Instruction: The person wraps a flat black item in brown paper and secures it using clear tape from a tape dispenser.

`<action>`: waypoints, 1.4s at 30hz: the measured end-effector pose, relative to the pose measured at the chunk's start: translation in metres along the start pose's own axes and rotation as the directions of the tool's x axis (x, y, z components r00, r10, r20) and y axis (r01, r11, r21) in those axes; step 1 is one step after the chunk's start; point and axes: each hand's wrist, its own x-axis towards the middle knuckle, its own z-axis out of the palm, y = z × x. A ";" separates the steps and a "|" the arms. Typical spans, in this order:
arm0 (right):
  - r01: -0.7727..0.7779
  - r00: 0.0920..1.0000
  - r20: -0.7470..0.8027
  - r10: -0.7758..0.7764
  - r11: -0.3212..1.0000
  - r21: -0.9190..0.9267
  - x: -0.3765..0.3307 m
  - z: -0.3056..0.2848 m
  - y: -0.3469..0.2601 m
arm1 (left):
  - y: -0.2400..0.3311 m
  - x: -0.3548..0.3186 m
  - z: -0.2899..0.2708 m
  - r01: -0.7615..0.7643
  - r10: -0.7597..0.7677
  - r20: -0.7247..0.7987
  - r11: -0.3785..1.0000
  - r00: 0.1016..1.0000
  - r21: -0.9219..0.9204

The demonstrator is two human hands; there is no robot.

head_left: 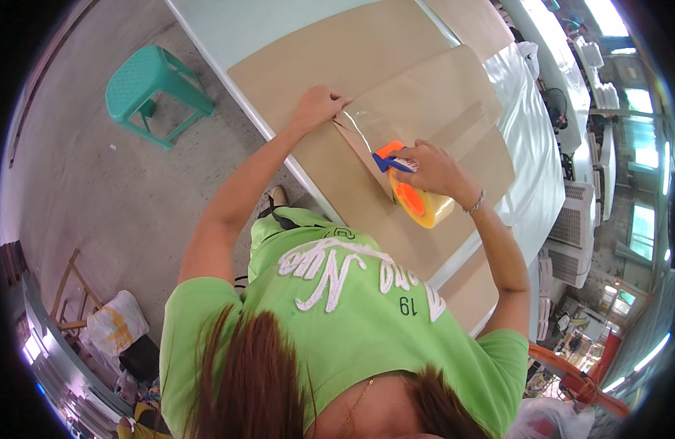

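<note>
1. The left hand (319, 104) lies flat, fingers spread, on the folded cardboard sheet (425, 95), seemingly to pin the flap down.
2. The right hand (429, 170) is closed round an orange tape dispenser (414, 192); clear tape (366, 124) stretches from it toward the pressing hand.
3. The dispenser's long axis follows the seam, its blue blade end pointing away from the person's body.

Both arms reach forward from the lower edge, bare below short sleeves; the left arm stretches nearly straight, its left hand (319, 104) lying palm down with fingers curled and pressing flat; the right arm bends sharply at the elbow, a bracelet at the wrist; the right hand (430, 170) is closed in a grip, knuckles up.
</note>
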 end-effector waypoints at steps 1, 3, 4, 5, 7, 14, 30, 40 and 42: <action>0.005 1.000 0.002 -0.005 1.000 -0.007 0.001 -0.001 -0.002 | -0.008 0.003 0.002 -0.044 0.048 -0.082 0.998 0.995 0.054; 0.014 1.000 0.014 -0.014 1.000 -0.026 0.005 -0.005 -0.012 | -0.033 0.012 0.009 -0.107 0.148 -0.248 0.979 0.957 0.172; -0.002 1.000 0.018 0.003 1.000 -0.029 0.004 -0.006 -0.011 | -0.029 0.009 0.010 -0.085 0.147 -0.277 0.971 0.950 0.224; -0.029 0.999 0.034 0.030 0.999 -0.030 0.003 -0.007 -0.011 | -0.025 0.007 0.011 -0.060 0.147 -0.307 0.960 0.940 0.275; -0.076 0.995 0.066 0.078 0.997 -0.033 0.002 -0.010 -0.012 | -0.015 0.000 0.012 -0.147 0.237 -0.339 0.951 0.910 0.271; 0.010 0.997 0.083 -0.009 1.000 -0.010 0.009 -0.012 -0.008 | 0.026 -0.023 0.067 -0.690 0.708 0.025 0.679 0.706 0.251; -0.022 0.966 0.259 0.000 0.996 0.082 -0.004 -0.019 -0.004 | 0.015 -0.019 0.097 -0.545 0.646 0.110 0.526 0.756 0.653; -0.040 0.997 0.066 0.034 0.995 0.087 -0.094 0.013 0.033 | 0.013 -0.017 0.090 -0.523 0.653 0.128 0.456 0.747 0.720; -0.035 0.999 0.028 0.032 0.994 0.104 -0.102 0.019 0.035 | 0.013 -0.020 0.089 -0.531 0.655 0.135 0.456 0.744 0.714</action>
